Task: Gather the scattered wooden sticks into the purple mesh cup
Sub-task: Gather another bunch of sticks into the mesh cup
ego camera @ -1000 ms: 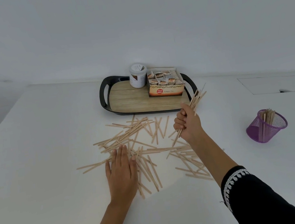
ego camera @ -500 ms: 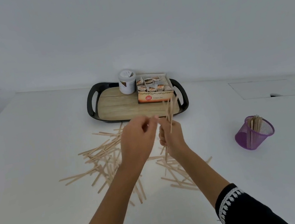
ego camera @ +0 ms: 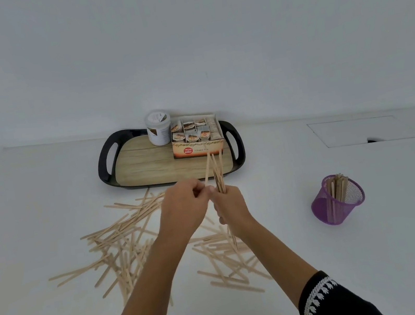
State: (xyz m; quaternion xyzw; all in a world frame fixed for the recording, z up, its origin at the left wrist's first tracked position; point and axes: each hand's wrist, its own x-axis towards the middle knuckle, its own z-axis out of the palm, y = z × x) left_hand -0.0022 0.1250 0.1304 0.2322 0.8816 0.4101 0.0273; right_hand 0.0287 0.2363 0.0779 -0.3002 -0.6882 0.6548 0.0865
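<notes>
Sticks bunched in your right hand, left hand pinching one: loose grip could spill them before the cup at three o'clock.

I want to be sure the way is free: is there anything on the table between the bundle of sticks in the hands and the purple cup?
Nothing visible. The right hand grips the bundle of sticks, and the left hand pinches one stick beside it. Only bare white table lies between them and the purple cup. The tray stands farther back.
</notes>
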